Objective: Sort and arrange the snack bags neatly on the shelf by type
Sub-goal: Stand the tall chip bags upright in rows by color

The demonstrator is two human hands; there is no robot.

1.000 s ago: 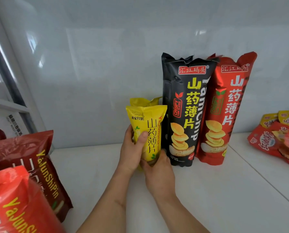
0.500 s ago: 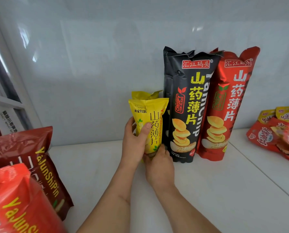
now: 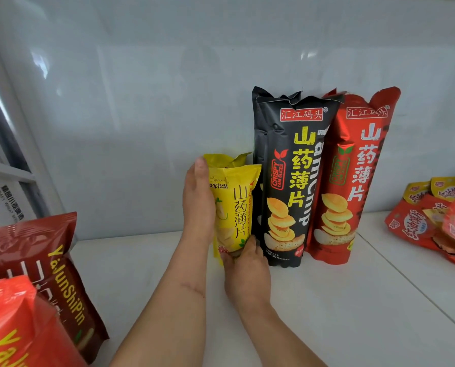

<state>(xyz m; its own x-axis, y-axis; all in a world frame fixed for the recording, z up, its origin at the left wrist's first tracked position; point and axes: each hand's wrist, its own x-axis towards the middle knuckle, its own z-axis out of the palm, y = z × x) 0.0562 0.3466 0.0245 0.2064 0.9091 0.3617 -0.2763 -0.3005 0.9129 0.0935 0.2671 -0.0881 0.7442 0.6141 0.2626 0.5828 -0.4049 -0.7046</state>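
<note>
A small yellow yam-chip bag stands upright on the white shelf, with a second yellow bag right behind it. My left hand lies flat against the front bag's left side, fingers straight. My right hand holds the bag's bottom edge. To its right stand a tall black yam-chip bag and a tall red yam-chip bag, touching each other, leaning on the back wall.
At the left front stand a dark red YaJunShiPin bag and a bright red one. Several small red and yellow snack packets lie in a pile at the far right. A white frame rises at the left.
My left hand has gone from wrapping the yellow bag with its thumb across the front to lying flat along the bag's left side. The bag now stands lower, beside the black bag.
</note>
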